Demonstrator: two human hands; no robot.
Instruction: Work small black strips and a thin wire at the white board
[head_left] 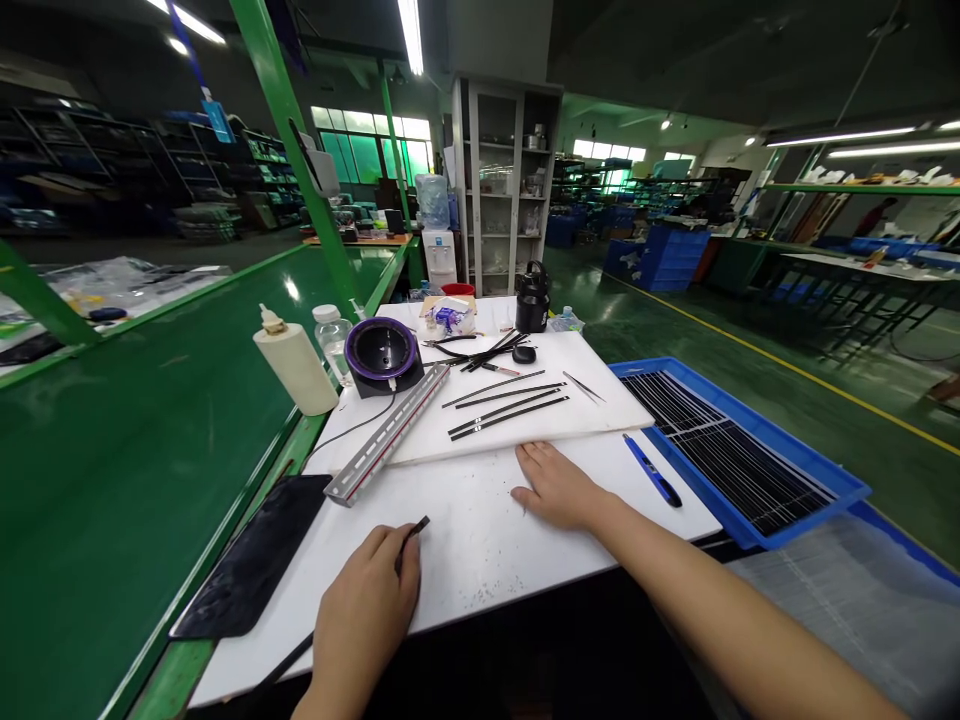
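My left hand (367,600) is closed around a thin black strip (288,655). One tip of the strip sticks out past the thumb and forefinger, and its other end runs back under the wrist toward the table's front edge. Palm down, my right hand (555,485) lies on the white tabletop (465,510) with its fingers stretched out and thumb apart. Its fingertips touch the near edge of a thick white board (517,415). Several similar black strips (510,412) lie on that board, with tweezers (583,386) to their right.
A slotted metal bar (390,435) slants across the board's left edge. Behind it stand a round black device with a purple rim (382,345) and a cream squeeze bottle (296,365). A blue pen-like tool (651,470) lies right, beside a blue tray (847,490) of black strips.
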